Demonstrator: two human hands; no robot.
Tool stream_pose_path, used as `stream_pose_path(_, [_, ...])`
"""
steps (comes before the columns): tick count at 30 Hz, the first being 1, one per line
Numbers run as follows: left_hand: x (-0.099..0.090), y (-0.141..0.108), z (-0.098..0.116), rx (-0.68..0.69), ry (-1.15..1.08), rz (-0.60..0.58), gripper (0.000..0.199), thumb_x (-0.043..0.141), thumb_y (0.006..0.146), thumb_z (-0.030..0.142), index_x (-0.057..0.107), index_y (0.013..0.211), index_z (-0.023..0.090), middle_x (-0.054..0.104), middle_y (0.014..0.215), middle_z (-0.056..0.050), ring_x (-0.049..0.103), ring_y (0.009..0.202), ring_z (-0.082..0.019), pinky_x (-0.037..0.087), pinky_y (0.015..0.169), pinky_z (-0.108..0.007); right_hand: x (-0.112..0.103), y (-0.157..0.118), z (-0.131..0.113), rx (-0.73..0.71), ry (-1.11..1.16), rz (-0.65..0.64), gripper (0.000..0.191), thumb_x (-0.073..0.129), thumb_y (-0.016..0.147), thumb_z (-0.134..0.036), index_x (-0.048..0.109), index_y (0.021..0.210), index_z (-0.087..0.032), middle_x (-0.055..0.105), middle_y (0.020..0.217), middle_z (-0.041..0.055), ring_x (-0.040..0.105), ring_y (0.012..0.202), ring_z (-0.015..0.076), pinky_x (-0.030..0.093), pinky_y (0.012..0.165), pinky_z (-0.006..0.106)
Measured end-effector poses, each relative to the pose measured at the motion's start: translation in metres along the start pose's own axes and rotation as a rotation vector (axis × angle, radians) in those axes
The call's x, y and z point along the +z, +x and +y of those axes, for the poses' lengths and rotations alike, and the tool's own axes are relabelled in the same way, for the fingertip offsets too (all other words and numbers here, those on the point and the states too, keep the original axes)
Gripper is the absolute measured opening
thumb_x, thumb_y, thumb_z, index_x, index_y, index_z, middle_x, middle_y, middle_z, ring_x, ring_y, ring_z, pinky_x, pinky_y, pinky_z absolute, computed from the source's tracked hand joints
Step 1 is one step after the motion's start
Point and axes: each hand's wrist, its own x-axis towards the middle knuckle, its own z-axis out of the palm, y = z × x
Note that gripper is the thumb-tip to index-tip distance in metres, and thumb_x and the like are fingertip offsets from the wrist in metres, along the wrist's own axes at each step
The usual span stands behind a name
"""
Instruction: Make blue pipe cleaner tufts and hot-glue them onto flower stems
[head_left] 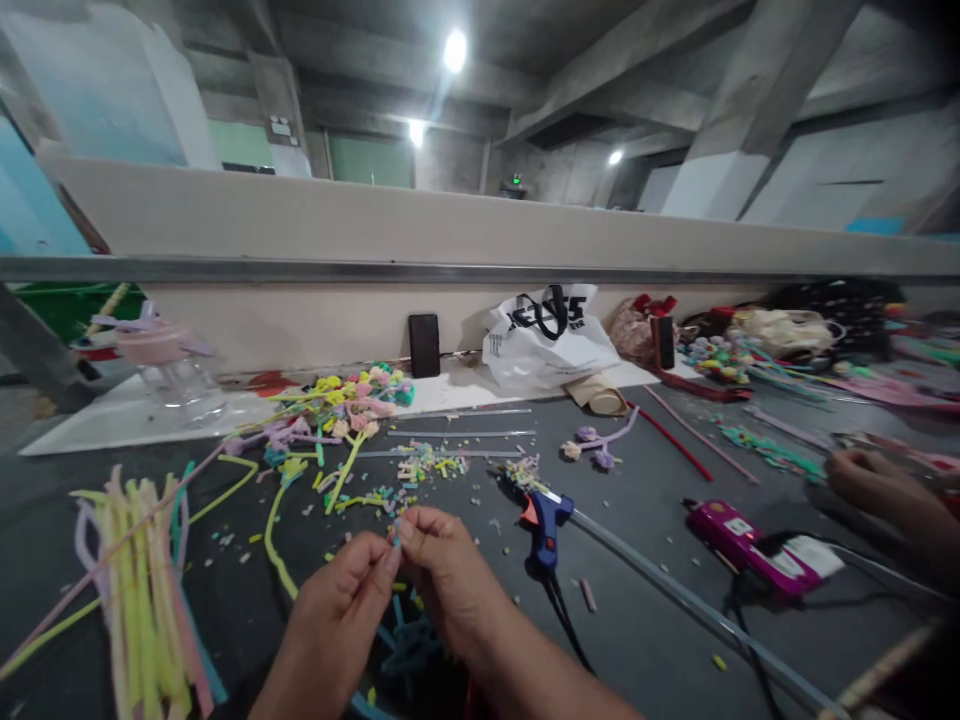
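Note:
My left hand (341, 595) and my right hand (450, 565) meet low in the middle of the view, fingertips pinched together. Between them shows a tiny bit of blue pipe cleaner (397, 536), mostly covered by the fingers. Below the hands lies a tangle of blue pipe cleaners (409, 640), partly hidden. Just beyond the fingertips, short cut pieces in yellow, blue and pink (431, 463) are scattered. Right of my right hand rests a blue glue gun (551, 522) with a long clear glue stick (675, 590) in its back end.
A bundle of pipe cleaners (142, 600) lies at left, with finished fuzzy flowers (360, 395) behind. A phone (424, 346) and white bag (551, 340) stand by the back wall. At right are a magenta glue gun (757, 550) and another person's hand (885, 500).

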Motion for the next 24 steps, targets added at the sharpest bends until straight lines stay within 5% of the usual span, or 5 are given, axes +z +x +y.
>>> stream_pose_path(24, [-0.0001, 0.0, 0.0046, 0.072, -0.007, 0.008, 0.027, 0.049, 0.08, 0.042, 0.054, 0.065, 0.02, 0.042, 0.055, 0.004, 0.039, 0.052, -0.012, 0.033, 0.049, -0.02, 0.0047, -0.0052, -0.009, -0.008, 0.057, -0.025, 0.028, 0.079, 0.053, -0.033, 0.059, 0.06, -0.015, 0.051, 0.054, -0.0049, 0.041, 0.05, 0.0076, 0.031, 0.054, 0.02])
